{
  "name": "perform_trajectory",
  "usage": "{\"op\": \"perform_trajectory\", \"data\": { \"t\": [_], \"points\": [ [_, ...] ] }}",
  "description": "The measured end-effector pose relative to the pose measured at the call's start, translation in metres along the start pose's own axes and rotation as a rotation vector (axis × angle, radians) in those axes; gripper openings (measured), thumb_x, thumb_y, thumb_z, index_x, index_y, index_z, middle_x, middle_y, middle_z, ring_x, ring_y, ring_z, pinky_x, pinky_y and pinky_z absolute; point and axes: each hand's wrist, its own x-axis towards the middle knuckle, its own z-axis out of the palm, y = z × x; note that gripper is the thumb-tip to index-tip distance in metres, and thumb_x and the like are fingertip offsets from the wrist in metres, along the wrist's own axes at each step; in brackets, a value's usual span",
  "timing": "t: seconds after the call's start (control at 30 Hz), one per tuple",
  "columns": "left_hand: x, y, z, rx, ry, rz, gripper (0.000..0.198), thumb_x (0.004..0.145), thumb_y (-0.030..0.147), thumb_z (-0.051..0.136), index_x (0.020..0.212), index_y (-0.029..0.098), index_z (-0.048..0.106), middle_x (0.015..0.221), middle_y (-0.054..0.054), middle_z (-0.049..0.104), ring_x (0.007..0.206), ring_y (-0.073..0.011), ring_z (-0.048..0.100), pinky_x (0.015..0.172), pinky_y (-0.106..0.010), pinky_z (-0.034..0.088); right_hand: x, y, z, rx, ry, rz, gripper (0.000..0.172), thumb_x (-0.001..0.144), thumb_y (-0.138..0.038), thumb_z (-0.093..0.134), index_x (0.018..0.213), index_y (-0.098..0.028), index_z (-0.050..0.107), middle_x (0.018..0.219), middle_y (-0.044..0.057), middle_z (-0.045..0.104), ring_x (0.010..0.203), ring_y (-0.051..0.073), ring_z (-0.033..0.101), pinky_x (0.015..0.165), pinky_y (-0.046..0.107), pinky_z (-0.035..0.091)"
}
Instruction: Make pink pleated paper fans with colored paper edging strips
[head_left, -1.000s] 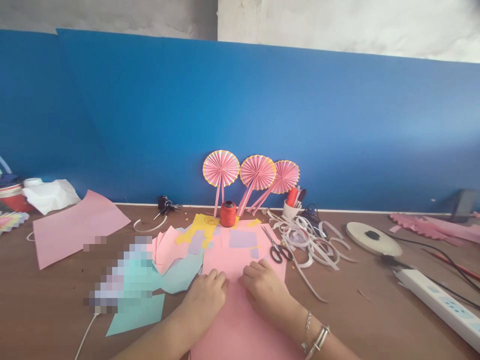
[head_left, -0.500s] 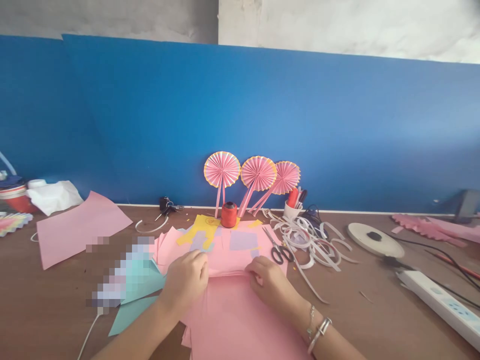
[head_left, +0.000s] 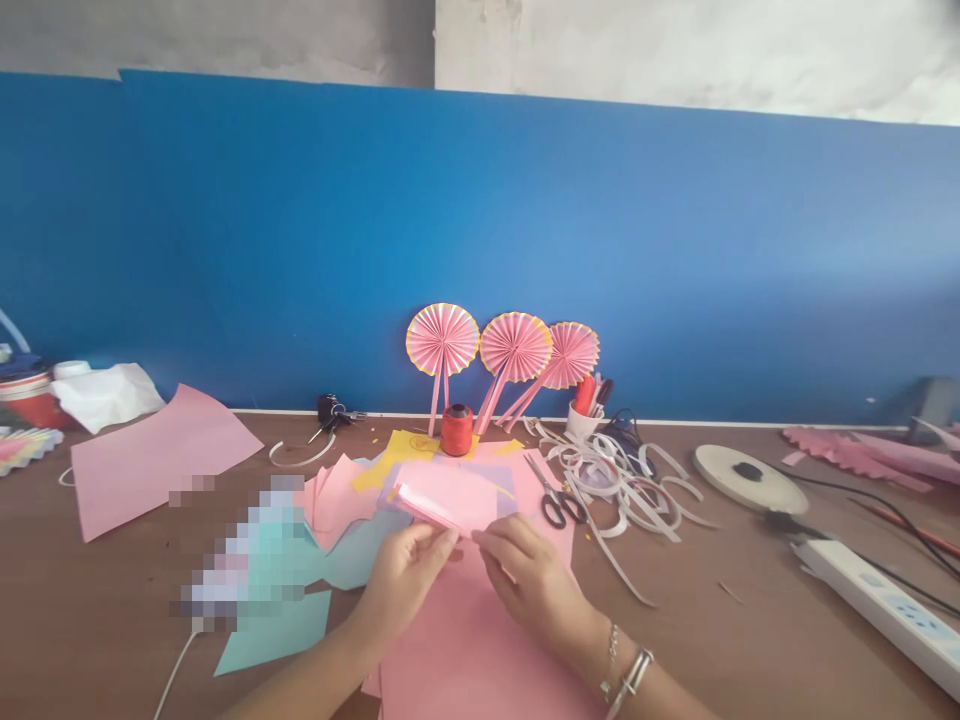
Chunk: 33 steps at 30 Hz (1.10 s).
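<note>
A folded pink paper (head_left: pixel 450 492) is held up between both hands, its layered near edge tilted. My left hand (head_left: pixel 409 572) pinches that edge with thumb and fingers. My right hand (head_left: pixel 525 570) has its fingers closed at the paper's right end. Below them lies a large pink sheet (head_left: pixel 487 650). Beyond the held paper are yellow paper scraps (head_left: pixel 397 455), a red spool of thread (head_left: pixel 456 432) and black-handled scissors (head_left: pixel 555 500), which rest on pink paper to the right.
Three round pleated pink fans (head_left: pixel 442 340) lean against the blue partition (head_left: pixel 525 220). Curled white strips (head_left: pixel 622 480) heap beside a white cup of pens (head_left: pixel 583 420). A power strip (head_left: pixel 885 590) and a white roll (head_left: pixel 742 478) lie right. Teal paper (head_left: pixel 277 630) and a pink sheet (head_left: pixel 157 460) lie left.
The folded pink paper has been lifted and turned off the stack, uncovering light blue paper at left. Both hands have come closer together at its near edge.
</note>
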Motion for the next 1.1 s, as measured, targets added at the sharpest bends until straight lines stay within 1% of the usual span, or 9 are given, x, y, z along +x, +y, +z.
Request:
{"op": "perform_trajectory", "data": {
  "t": [0.1,0.23,0.37,0.43,0.57,0.7,0.83,0.97,1.1],
  "points": [
    [0.001,-0.008,0.003,-0.008,0.097,-0.01,0.038,0.082,0.05,0.053,0.074,0.015,0.065,0.073,-0.006,0.069,0.076,-0.0209,0.064,0.067,-0.028,0.05,0.001,-0.009,-0.001,-0.058,-0.089,-0.057,0.032,0.089,-0.007,0.041,0.115,-0.02,0.055,0.088,0.007,0.061,0.08,0.018,0.055,0.069,0.03,0.049],
    [-0.001,-0.011,-0.005,0.349,0.257,0.135,0.039,0.09,0.043,0.039,0.068,0.018,0.058,0.06,-0.001,0.056,0.059,-0.0162,0.054,0.053,-0.026,0.042,0.0,-0.012,-0.004,-0.08,-0.105,-0.097,0.034,0.088,-0.007,0.043,0.118,-0.019,0.052,0.092,0.008,0.061,0.081,0.018,0.055,0.067,0.031,0.049],
    [0.001,-0.004,-0.017,0.831,0.271,0.489,0.032,0.092,0.021,0.03,0.102,0.018,0.06,0.082,-0.006,0.056,0.079,-0.0197,0.052,0.071,-0.032,0.043,-0.006,-0.01,-0.006,-0.151,0.065,-0.186,0.041,0.083,-0.003,0.047,0.121,-0.018,0.049,0.099,0.009,0.061,0.093,0.021,0.054,0.079,0.036,0.048],
    [0.003,-0.003,-0.017,1.065,0.222,0.557,0.039,0.089,0.011,0.028,0.12,0.016,0.053,0.087,-0.008,0.055,0.083,-0.0217,0.051,0.075,-0.036,0.042,-0.007,-0.011,-0.006,-0.229,0.12,-0.223,0.045,0.082,-0.004,0.05,0.124,-0.018,0.048,0.108,0.011,0.059,0.108,0.024,0.049,0.09,0.04,0.043],
    [0.005,-0.008,-0.006,1.347,0.014,0.481,0.042,0.088,0.004,0.03,0.124,0.016,0.049,0.087,-0.007,0.055,0.082,-0.0232,0.05,0.072,-0.038,0.042,-0.002,-0.009,-0.001,-0.33,-0.048,-0.119,0.035,0.084,-0.006,0.047,0.116,-0.02,0.054,0.114,0.01,0.058,0.114,0.024,0.045,0.097,0.043,0.034],
    [0.004,-0.016,0.002,1.375,-0.175,0.424,0.03,0.089,0.005,0.034,0.106,0.017,0.055,0.092,-0.006,0.056,0.084,-0.0222,0.051,0.074,-0.037,0.043,-0.001,0.004,0.006,-0.358,-0.322,0.023,0.019,0.084,-0.006,0.046,0.081,-0.019,0.06,0.083,0.005,0.06,0.081,0.019,0.051,0.076,0.034,0.037],
    [0.0,-0.013,-0.002,1.318,-0.242,0.333,0.03,0.086,-0.002,0.033,0.087,0.016,0.057,0.09,-0.006,0.058,0.082,-0.0202,0.053,0.073,-0.033,0.043,-0.003,0.012,0.004,-0.344,-0.522,0.157,0.02,0.078,-0.002,0.046,0.078,-0.018,0.058,0.08,0.005,0.059,0.074,0.018,0.049,0.066,0.03,0.034],
    [-0.005,-0.005,-0.008,1.337,-0.227,0.253,0.033,0.08,-0.006,0.033,0.078,0.017,0.057,0.085,-0.005,0.06,0.079,-0.0195,0.054,0.067,-0.03,0.042,-0.004,0.014,-0.002,-0.218,-0.535,0.257,0.027,0.068,0.001,0.043,0.081,-0.017,0.058,0.083,0.005,0.059,0.078,0.018,0.051,0.069,0.028,0.036],
    [-0.003,-0.003,-0.015,1.228,-0.21,0.219,0.028,0.083,0.002,0.037,0.073,0.019,0.058,0.082,-0.004,0.062,0.079,-0.0183,0.057,0.066,-0.028,0.042,-0.006,0.018,-0.005,-0.052,-0.448,0.368,0.034,0.06,0.002,0.041,0.082,-0.017,0.057,0.081,0.004,0.059,0.077,0.017,0.052,0.068,0.026,0.038]
  ]
}}
